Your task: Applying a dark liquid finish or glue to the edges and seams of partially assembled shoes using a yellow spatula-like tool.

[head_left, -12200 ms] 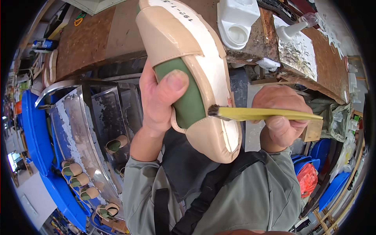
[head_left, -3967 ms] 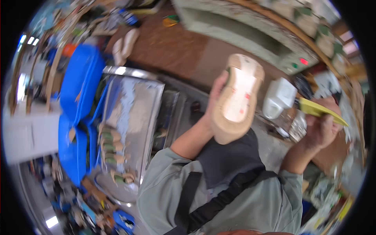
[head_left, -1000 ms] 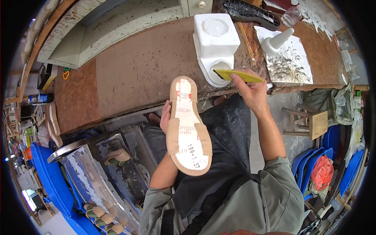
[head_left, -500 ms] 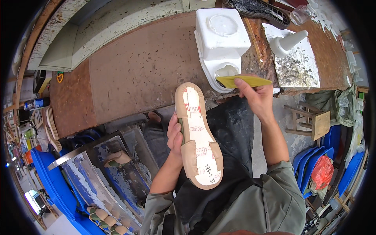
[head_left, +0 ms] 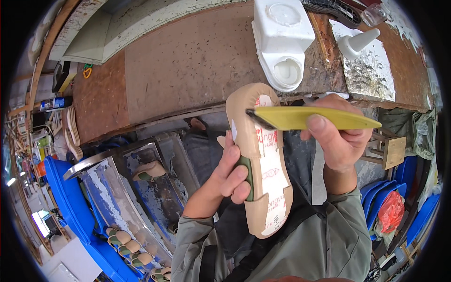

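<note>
A tan shoe upper (head_left: 243,110) with a white printed insole board (head_left: 272,178) faces me sole side up, its rounded end pointing at the bench. My left hand (head_left: 230,174) grips it around its left side, over a green strip. In my right hand (head_left: 345,136) is a flat yellow-handled brush (head_left: 319,117), pinched between thumb and fingers. Its dark bristles lie at the tan folded edge near the far end of the shoe; whether they press on it is hard to tell. Beyond it on the bench stands a white dispenser (head_left: 282,42) with a round cup (head_left: 287,73) of whitish liquid.
The brown workbench (head_left: 188,61) runs across the far side. On its right are a white nozzle-shaped cone (head_left: 359,43) and a stained white sheet (head_left: 369,75). A worn metal rack (head_left: 115,202) at left holds several similar shoes (head_left: 127,249). A wooden stool (head_left: 393,152) stands at right.
My right hand has brought the brush from the dispenser cup down to the shoe. My left hand has tilted the shoe, showing more of its left side.
</note>
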{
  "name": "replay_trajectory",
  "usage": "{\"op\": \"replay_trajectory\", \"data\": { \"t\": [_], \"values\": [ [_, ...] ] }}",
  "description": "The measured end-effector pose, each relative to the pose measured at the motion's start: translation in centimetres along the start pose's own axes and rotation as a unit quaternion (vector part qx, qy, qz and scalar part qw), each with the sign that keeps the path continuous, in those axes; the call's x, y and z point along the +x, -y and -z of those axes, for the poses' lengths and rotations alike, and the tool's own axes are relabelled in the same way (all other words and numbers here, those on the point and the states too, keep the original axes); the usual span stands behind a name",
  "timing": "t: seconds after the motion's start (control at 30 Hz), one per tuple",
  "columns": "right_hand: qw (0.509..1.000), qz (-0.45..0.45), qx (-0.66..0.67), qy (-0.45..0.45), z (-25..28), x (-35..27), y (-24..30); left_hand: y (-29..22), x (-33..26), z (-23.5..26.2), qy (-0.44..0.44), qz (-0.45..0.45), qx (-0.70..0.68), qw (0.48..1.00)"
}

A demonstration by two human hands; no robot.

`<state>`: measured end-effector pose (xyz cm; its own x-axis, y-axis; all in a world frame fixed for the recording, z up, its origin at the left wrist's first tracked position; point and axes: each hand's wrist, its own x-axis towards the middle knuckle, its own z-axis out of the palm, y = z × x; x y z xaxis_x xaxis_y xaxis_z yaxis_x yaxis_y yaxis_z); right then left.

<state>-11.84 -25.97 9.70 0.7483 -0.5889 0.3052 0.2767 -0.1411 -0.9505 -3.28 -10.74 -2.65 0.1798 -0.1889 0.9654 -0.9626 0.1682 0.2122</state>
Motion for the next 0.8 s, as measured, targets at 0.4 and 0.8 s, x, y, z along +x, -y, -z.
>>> {"op": "replay_trajectory", "data": {
  "t": [0.4,0.8],
  "values": [
    [0.976,0.170,-0.134,0.022,-0.4,-1.9,4.5,-3.9,2.2,4.7,0.059,-0.041,-0.066,0.995],
    [0.971,0.215,-0.078,0.066,-0.1,-4.8,6.0,-4.9,5.0,5.4,0.036,-0.139,0.036,0.989]
  ]
}}
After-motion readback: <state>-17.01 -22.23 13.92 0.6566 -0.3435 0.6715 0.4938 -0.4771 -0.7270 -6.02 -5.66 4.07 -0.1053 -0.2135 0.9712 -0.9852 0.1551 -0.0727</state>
